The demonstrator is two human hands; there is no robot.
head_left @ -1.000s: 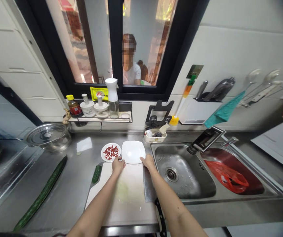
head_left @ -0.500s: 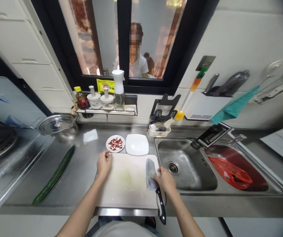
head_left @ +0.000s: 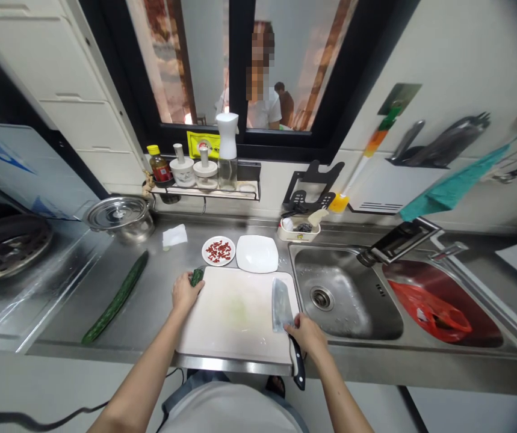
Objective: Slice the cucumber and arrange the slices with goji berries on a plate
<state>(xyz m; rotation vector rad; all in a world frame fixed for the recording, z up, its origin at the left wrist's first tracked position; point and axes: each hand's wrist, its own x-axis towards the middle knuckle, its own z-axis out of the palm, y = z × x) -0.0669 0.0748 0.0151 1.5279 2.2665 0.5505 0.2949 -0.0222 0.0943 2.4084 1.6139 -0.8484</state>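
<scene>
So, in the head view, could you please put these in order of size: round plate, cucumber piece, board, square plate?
1. Board
2. Square plate
3. Round plate
4. Cucumber piece; the left hand partly hides it, so I compare only what shows.

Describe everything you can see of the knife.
The knife has a broad, metal-looking blade and a black handle with pale rivets. It lies along the right side of the cutting board, handle toward the person, reaching past the near edge. The right hand touches it where blade meets handle.
</scene>
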